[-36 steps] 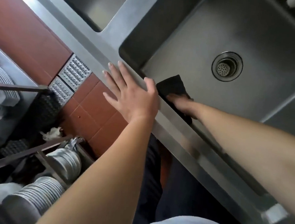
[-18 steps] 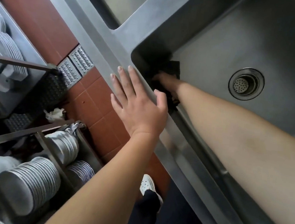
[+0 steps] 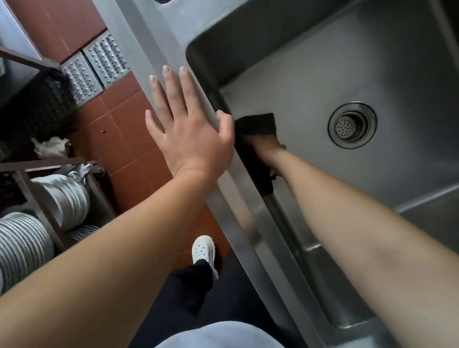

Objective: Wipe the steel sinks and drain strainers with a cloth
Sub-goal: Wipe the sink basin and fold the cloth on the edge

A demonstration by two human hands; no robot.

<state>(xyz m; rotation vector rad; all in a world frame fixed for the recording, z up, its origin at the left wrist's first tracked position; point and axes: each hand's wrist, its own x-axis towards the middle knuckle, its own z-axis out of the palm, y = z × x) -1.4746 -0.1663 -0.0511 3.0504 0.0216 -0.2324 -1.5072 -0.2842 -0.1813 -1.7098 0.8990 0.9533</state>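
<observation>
Since the black cloth (image 3: 257, 123) looks soft and floppy, the right hand (image 3: 265, 152) presses it bunched against the sink (image 3: 299, 77) front wall, while the left hand (image 3: 187, 132) rests spread on the rim.

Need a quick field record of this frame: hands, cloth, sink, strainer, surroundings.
left hand: flat, fingers straight, resting on the sink's front rim
right hand: inside the basin, presses the black cloth against the front wall near the floor
black cloth: under the right hand
sink: steel
drain strainer: in place, not touched
plates: stacked on a rack, lower left
floor: red tile
</observation>
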